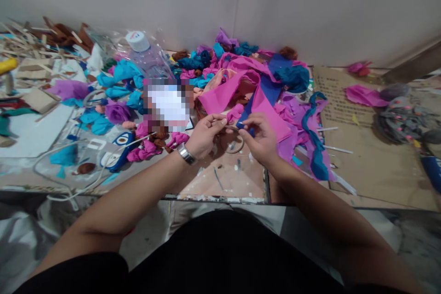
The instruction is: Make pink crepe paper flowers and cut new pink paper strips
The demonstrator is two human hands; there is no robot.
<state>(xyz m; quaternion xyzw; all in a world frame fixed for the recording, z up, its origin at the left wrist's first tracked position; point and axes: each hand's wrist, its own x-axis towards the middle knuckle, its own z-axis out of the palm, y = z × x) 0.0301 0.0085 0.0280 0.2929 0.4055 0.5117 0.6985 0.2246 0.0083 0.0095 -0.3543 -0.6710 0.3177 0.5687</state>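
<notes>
Near the table's middle, my left hand (pixel 204 138), wearing a silver-coloured watch (pixel 186 153), is closed with thumb and fingers pinched on a thin tan ring (pixel 235 150). The ring hangs just below the fingertips, and its material is unclear. Opposite it, my right hand (pixel 261 141) has thumb and forefinger bent together in a pinch beside the ring's upper edge. What lies between those fingertips is too small to make out. A crumpled pink paper piece (pixel 235 112) sits right behind my left fingertips. Folded pink paper strips (pixel 225 94) and a dark blue sheet (pixel 265 93) lie behind both hands.
A clear bottle with a white cap (pixel 138 41) and a pixelated phone-like screen (pixel 169 105) stand left of centre. Crumpled blue paper (pixel 120 73), a white cable (pixel 74 151) and wood sticks (pixel 24 43) spread leftward. Printed cardboard (pixel 351 147) lies right; a wall (pixel 220 4) rises behind.
</notes>
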